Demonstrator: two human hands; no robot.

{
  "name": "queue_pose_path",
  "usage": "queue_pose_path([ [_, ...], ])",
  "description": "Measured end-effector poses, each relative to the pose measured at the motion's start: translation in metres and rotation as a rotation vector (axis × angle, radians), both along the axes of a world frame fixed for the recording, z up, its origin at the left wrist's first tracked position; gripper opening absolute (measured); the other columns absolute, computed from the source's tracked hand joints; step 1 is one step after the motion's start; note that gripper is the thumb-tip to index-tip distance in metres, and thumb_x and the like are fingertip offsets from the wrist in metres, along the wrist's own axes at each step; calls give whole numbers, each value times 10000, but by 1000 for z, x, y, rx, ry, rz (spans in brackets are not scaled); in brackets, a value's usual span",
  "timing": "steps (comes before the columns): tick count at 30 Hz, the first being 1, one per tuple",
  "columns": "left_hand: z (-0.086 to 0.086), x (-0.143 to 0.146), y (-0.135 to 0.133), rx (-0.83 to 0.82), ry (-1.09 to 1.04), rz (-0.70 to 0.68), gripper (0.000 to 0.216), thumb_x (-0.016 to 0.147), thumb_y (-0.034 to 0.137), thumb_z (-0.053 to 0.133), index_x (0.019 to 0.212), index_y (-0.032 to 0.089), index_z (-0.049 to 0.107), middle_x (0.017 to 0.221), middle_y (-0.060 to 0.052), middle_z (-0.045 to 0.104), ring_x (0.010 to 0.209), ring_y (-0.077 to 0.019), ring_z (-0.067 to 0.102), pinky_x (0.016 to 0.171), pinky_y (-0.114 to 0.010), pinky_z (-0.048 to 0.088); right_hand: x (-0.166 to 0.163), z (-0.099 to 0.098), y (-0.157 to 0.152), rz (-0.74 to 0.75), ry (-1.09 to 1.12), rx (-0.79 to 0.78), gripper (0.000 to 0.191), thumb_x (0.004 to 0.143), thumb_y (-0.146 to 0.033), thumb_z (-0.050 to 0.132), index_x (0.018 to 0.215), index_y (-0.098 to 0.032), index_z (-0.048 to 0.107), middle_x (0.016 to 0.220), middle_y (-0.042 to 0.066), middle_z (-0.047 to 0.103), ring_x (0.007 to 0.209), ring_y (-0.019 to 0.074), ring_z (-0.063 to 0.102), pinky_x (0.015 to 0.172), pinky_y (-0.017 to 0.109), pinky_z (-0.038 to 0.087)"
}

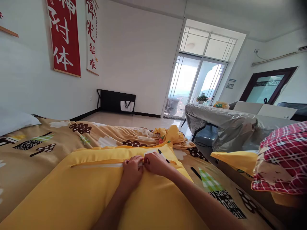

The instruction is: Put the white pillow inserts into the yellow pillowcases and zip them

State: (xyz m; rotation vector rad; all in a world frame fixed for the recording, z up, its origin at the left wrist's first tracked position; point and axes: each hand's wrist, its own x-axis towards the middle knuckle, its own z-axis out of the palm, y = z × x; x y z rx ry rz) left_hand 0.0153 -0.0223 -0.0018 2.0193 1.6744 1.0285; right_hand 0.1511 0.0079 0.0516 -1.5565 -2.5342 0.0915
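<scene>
Lying across the near part of the patterned bedspread (38, 159), the large yellow cushion (83, 195) is reached over by both forearms, and right at its far edge the action is centred: a pale zip (100, 165), set in a long slit, is met by both sets of fingers. On to the left hand (133, 168), which is laid palm down just on the near side of the slit; its fingers are bent over the zip line, the cushion directly beneath them, though whether fabric is gripped or merely pressed cannot be told. Close beside it, almost touching, the right hand (155, 163) is brought in from the right, its fingers curled, thumb and forefinger pinched together on the zip; any pull tab between them is hidden. To the left of both hands a stretch of the zip is left exposed, while the short right end of the slit is partly covered by the right hand. Beyond the cushion's far corner, bunched yellow cloth (174, 133) is heaped on the bedspread. Off to the right, well apart from the fingers, a red checked cushion (285, 159) is seen, and behind it a table is draped in a grey plastic cover (220, 119).
</scene>
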Motion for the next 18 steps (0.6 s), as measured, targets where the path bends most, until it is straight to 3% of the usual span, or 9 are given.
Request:
queue_pose_path([
  [8,1,1,-2,-21,57,-9,423,841,188,428,1221,211,613,1359,-55,559,1323,-184,438,1073,-440,259,4,4,4,-19,35,-39,149,751,-167,552,794,-173,694,800,40,701,715,136,562,586,226,309],
  [12,0,1,-2,-26,62,-14,420,847,196,439,1232,209,606,1363,-66,553,1325,-190,438,1074,-428,264,3,5,5,-25,25,-58,147,734,-146,548,744,-171,693,825,54,701,759,143,566,600,220,316],
  [18,2,1,-2,-28,54,-15,410,854,190,437,1225,212,612,1360,-73,552,1321,-182,444,1075,-422,265,-3,13,14,-68,-16,-163,105,681,-150,579,618,-161,662,703,34,663,651,121,521,515,213,280],
])
